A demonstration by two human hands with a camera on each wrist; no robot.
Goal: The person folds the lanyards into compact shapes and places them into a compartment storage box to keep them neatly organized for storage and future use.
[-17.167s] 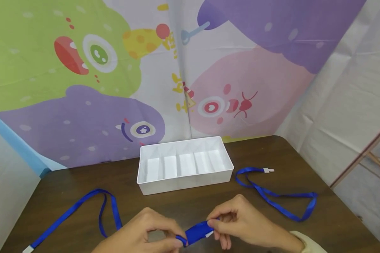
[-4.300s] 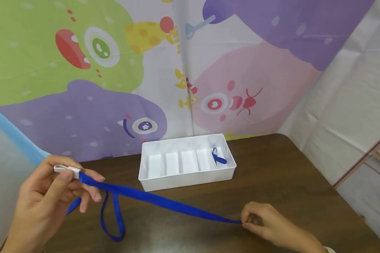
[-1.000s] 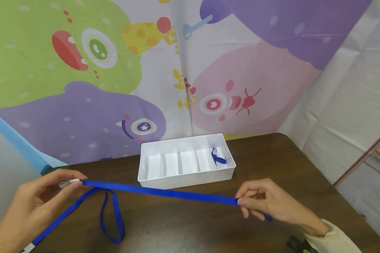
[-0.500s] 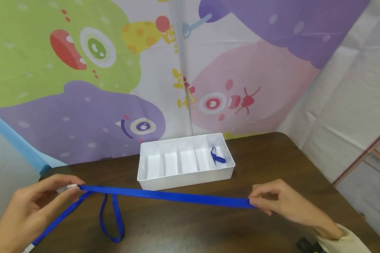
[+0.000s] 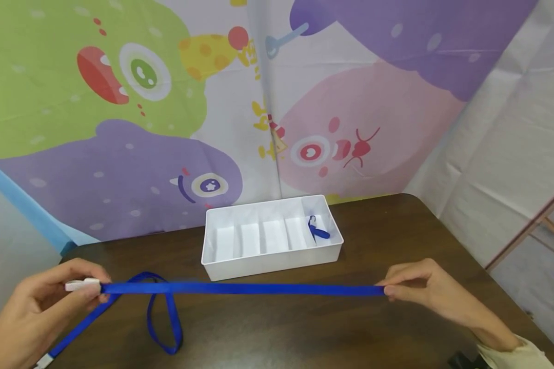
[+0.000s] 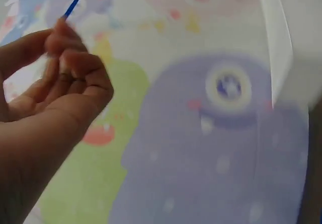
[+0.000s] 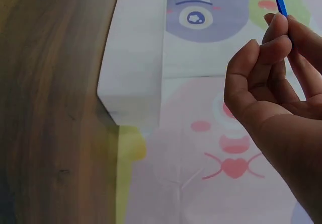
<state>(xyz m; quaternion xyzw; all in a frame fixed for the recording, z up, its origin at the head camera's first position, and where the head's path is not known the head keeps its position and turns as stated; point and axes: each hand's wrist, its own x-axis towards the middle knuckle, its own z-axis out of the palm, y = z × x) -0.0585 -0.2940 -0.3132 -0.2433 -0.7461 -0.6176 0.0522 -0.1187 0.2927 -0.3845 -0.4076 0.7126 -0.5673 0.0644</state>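
Holding a blue lanyard (image 5: 258, 288) taut above the wooden table (image 5: 277, 333), the left hand (image 5: 37, 320) pinches its white clip (image 5: 83, 285) and the right hand (image 5: 436, 292) pinches its other end, with a white five-compartment tray (image 5: 273, 263) standing beyond

cartoon backdrop (image 5: 240, 113); dark wooden table (image 5: 268, 328)

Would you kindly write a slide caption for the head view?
Left hand and right hand hold a flat blue fabric lanyard taut near a white rectangular divided plastic tray.
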